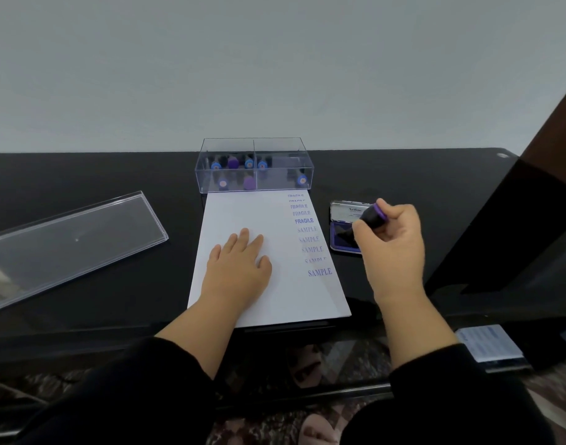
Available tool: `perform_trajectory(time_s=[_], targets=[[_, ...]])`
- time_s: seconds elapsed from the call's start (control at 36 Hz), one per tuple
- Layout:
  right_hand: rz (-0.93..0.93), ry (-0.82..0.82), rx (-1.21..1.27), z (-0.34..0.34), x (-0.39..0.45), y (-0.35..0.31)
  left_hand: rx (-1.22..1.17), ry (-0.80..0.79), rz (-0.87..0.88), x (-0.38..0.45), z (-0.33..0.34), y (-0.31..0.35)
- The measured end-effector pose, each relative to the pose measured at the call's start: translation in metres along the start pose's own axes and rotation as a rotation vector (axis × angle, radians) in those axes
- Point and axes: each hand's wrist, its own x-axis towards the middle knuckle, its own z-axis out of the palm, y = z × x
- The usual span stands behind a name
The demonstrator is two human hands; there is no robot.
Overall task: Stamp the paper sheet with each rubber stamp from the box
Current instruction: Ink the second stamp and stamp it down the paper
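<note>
1. Nearest the camera are two black sleeves (140, 390), and below them, past the desk's near edge, patterned flooring and a bare foot.
2. The left hand (240, 261) lies flat with straight fingers on the paper sheet (236, 216), pinning it down just left of its middle. It holds nothing.
3. The sheet lies at the middle of the desk (98, 175), its near edge about at the desk's near edge. Down its right margin runs a column of purple prints: FRAGILE repeated above, SAMPLE repeated below, some faint or only partly printed.
4. The right hand (392, 236) has its fingers curled around a rubber stamp (373, 216) with a dark handle and purple collar, tilted with its face down on the open ink pad (342, 232), which sits just beside the sheet's right edge.
5. The clear box (252, 165) touches the sheet's far edge; more stamps stand in its compartments. Its clear lid (73, 239) lies well apart toward the desk's left edge.
6. Risks, as I judge them: a tilted stamp may ink unevenly and print another faint or clipped mark; little free margin remains below the last SAMPLE, so a print may overlap; and if the flat hand lifts, the sheet could slide and smear.
</note>
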Motion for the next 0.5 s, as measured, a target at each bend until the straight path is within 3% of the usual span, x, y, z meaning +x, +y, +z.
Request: perform_trajectory(time_s=[0.31,0.5], targets=[[0.09,0.09,-0.025,-0.0027,-0.0069,0.0057,0.012,-0.01,-0.003,0.0008,-0.0003,0.0005],[0.083,0.046,0.008,0.0007,-0.0061,0.0064,0.011,-0.01,-0.006,0.001,-0.0001,0.0005]])
